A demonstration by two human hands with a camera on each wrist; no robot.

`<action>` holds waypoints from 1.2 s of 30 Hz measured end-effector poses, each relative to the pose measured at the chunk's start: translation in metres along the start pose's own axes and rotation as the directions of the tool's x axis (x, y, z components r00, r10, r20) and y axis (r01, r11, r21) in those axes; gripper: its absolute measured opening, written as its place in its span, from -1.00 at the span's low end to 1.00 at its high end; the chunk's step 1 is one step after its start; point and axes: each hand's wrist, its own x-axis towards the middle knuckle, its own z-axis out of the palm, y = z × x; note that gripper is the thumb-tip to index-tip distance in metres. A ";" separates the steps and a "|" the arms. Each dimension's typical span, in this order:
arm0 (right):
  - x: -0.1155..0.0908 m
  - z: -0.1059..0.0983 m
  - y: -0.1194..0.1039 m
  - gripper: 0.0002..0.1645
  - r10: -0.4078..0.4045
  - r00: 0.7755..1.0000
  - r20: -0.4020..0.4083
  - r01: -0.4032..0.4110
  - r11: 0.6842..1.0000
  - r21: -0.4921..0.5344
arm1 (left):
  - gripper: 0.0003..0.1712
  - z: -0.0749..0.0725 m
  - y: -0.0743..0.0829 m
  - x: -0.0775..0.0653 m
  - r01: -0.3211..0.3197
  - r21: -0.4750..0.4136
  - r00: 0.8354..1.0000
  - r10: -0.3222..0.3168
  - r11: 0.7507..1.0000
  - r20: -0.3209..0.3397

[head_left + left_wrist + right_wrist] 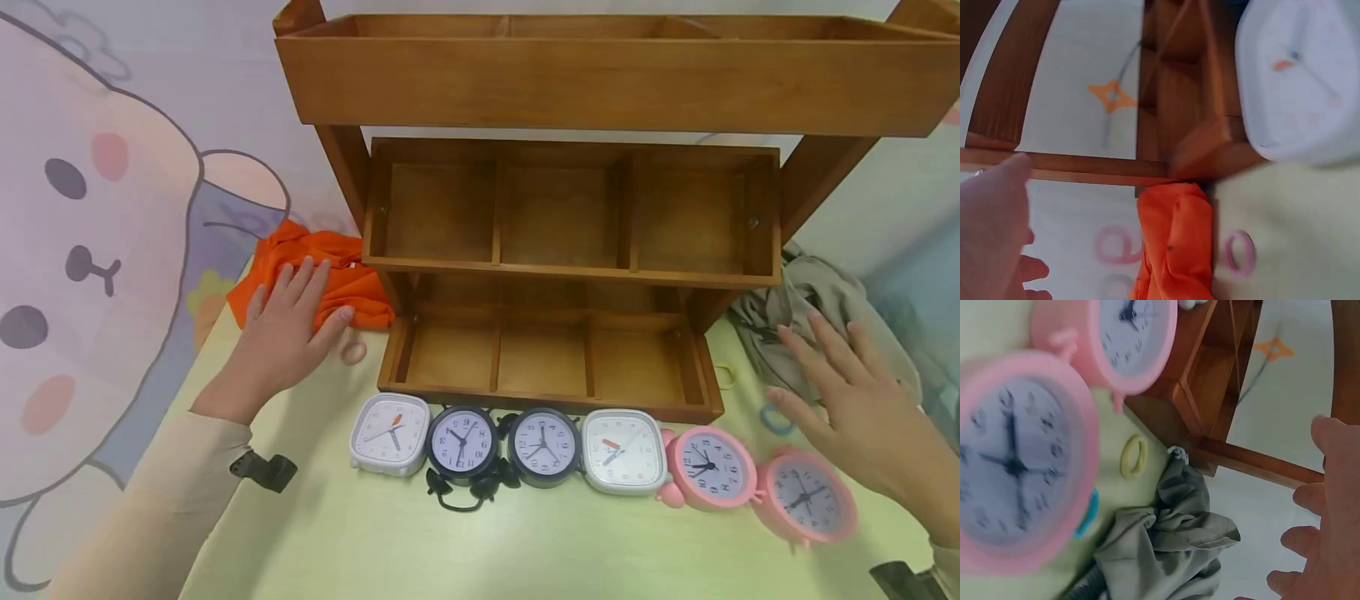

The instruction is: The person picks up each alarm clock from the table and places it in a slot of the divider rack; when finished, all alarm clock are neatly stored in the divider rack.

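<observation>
My left hand (281, 342) hovers with spread, straight fingers beside an orange cloth (352, 279), left of the wooden shelf; it holds nothing. On the other side my right hand (862, 408), fingers also spread and holding nothing, is over the table near a grey-green cloth (817, 292). A row of alarm clocks lies face up before the shelf: a white square clock (390, 433), a black clock (462, 443), a second black clock (543, 446), another white square clock (624, 452), a pink clock (712, 468) and a second pink clock (805, 497) nearest my right hand.
The tiered wooden shelf (585, 83) stands at the back, its trays split into compartments. A pink ring (353, 352) lies by the orange cloth. To the right lie a yellow ring (724, 377) and a blue ring (777, 420). Behind is a wall with a cartoon bear (105, 267).
</observation>
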 end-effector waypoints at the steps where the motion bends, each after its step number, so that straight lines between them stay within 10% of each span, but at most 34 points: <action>1: -0.004 0.002 -0.002 -0.06 0.017 1.000 0.008 -0.017 1.000 0.024 | -0.07 -0.001 0.000 0.004 0.008 -0.033 1.000 -0.009 0.999 -0.022; 6: -0.027 0.012 -0.007 0.00 0.071 0.997 0.003 -0.071 0.989 0.127 | -0.14 -0.010 0.009 0.020 0.020 -0.331 0.993 -0.056 0.944 -0.101; 12: -0.053 0.030 -0.003 0.03 0.099 0.994 -0.043 -0.090 0.979 0.181 | -0.25 -0.017 0.031 0.039 -0.034 -0.791 0.983 -0.121 0.611 -0.136; 15: -0.065 0.040 0.002 0.06 0.157 0.987 -0.030 -0.148 0.969 0.200 | -0.24 -0.015 0.040 0.047 -0.032 -0.852 0.981 -0.145 0.523 -0.126; 36: -0.097 0.081 0.022 0.39 0.357 0.902 0.242 -0.411 0.882 0.231 | -0.26 0.004 0.054 0.057 -0.114 -0.877 0.968 -0.148 0.467 -0.204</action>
